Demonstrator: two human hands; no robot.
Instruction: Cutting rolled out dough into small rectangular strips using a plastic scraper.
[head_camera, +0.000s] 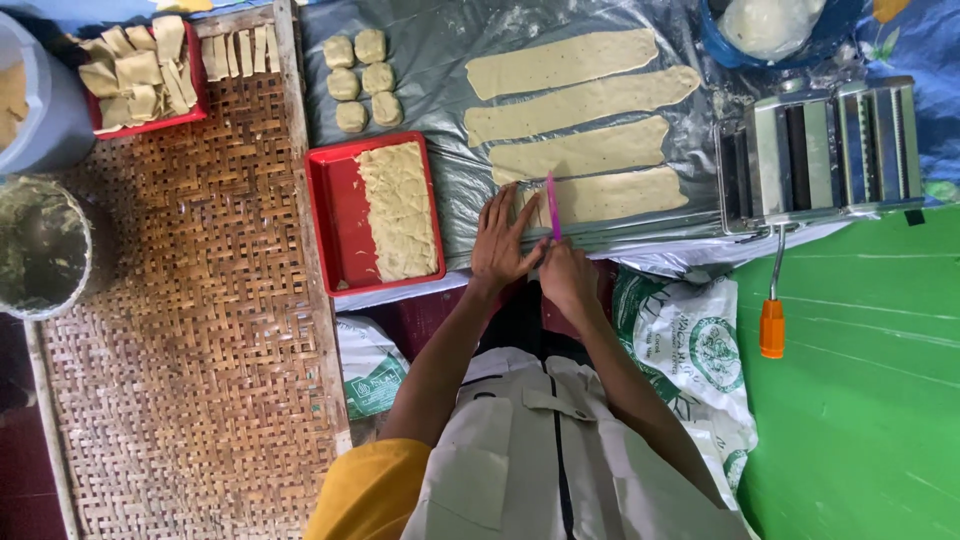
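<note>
Head view: nearest dough strip (605, 196) is laid flat on the grey plastic sheet (440, 60), just right of centre. Its left end is pressed by the left hand (505, 238), fingers spread flat and open, pointing to 12 o'clock. A pink cutter (552, 206) is pinched in the right hand (566, 274), fingers closed around its lower end; the blade is stood upright across the strip's left end, just beside the left hand. Three more dough strips (580, 105) are laid in parallel at 12 o'clock of the hands. A red tray (335, 215) with a sheet of cut dough is set at 9 o'clock of the hands, near. Six dough balls (360, 80) are grouped at 11 o'clock. A metal pasta roller (820, 150) with an orange-handled crank is seen at 3 o'clock. A second red tray (140, 75) of folded dough pieces is placed on the woven mat (190, 330), far at 10 o'clock.
</note>
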